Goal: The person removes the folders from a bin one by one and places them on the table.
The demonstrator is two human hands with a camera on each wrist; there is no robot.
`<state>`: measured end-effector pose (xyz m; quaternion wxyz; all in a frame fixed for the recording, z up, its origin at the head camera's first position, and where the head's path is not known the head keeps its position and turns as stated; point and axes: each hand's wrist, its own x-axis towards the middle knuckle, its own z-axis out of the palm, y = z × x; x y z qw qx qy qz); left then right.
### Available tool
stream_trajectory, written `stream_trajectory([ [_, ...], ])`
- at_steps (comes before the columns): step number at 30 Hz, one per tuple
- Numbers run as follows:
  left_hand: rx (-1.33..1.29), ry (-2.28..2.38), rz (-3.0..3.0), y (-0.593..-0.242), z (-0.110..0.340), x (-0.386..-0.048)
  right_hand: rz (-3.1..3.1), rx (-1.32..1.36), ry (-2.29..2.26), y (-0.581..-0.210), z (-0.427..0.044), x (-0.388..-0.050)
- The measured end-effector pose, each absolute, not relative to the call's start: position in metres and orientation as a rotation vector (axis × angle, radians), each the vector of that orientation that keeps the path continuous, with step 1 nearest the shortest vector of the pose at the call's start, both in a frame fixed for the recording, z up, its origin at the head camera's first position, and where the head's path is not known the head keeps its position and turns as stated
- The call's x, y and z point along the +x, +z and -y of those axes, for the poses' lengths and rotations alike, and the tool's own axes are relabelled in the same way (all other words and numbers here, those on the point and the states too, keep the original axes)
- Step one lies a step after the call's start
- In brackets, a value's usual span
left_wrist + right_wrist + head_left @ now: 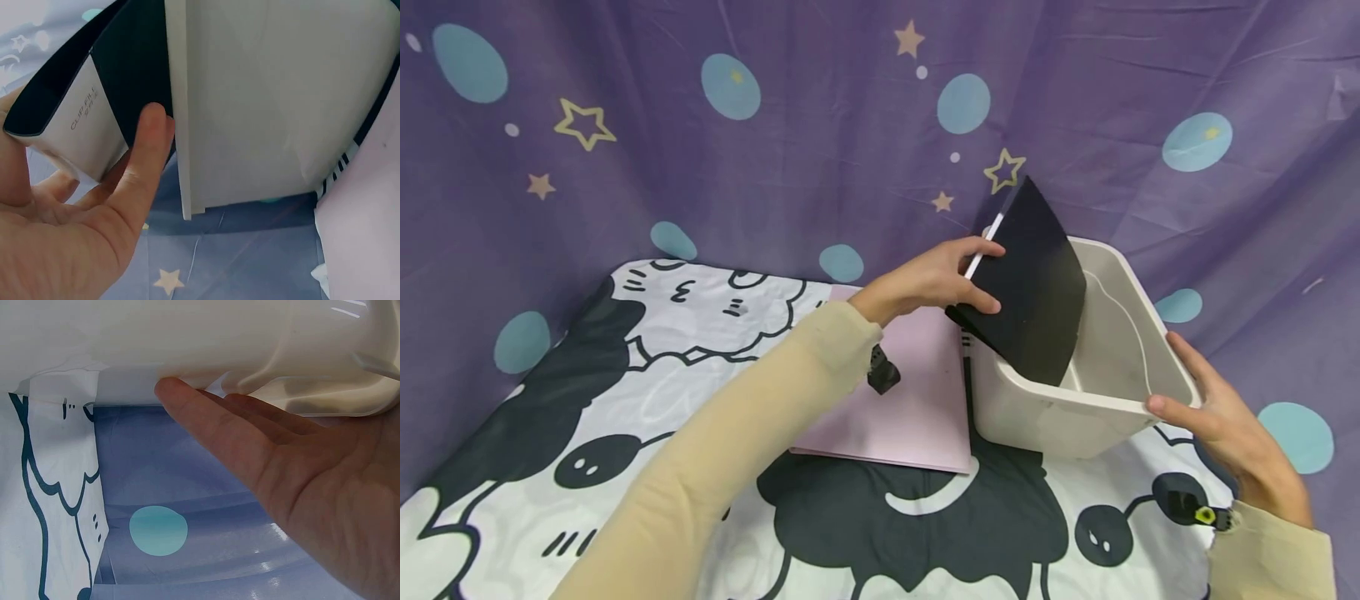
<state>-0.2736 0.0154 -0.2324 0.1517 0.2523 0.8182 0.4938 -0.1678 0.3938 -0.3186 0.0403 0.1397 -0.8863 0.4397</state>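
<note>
My left hand (943, 279) grips a black clip file (1037, 283) by its spine, thumb on one side and fingers on the other. The file stands tilted and slightly bowed, its lower part inside a white plastic bin (1138, 292). In the left wrist view, the white spine label (87, 119) reads "CLIP FILE". At the bin's right end, my right hand (1232, 421) holds the wall, thumb on the rim and fingers along the outside. A pink folder (917, 417) lies flat to the left of the bin, partly hidden by my left arm.
Under everything spreads a black-and-white cartoon-print sheet (685, 492). Behind it hangs a purple curtain (820, 150) with stars and blue dots, close to the bin's back side. A thin white cord (1123, 312) runs down inside the bin.
</note>
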Motion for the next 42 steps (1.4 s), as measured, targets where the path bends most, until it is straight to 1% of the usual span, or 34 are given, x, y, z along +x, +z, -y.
stream_trajectory([
  [7, 0.672, 1.407, -2.411, -0.235, -0.017, -0.275, 2.717, 0.417, 1.344, -0.320, -0.395, -0.168],
  [12, 0.607, 1.454, -2.476, -0.237, -0.026, -0.282, 2.717, 0.412, 1.353, -0.320, -0.394, -0.167],
  [17, 0.614, 1.467, -2.487, -0.239, -0.029, -0.289, 2.718, 0.413, 1.345, -0.320, -0.394, -0.167],
  [23, 0.599, 1.495, -2.444, -0.242, -0.025, -0.290, 2.714, 0.409, 1.368, -0.322, -0.394, -0.167],
  [32, 0.553, 1.494, -2.535, -0.235, -0.009, -0.287, 2.733, 0.395, 1.333, -0.321, -0.393, -0.168],
  [42, 0.516, 1.517, -2.416, -0.240, -0.010, -0.301, 2.697, 0.463, 1.375, -0.323, -0.395, -0.169],
])
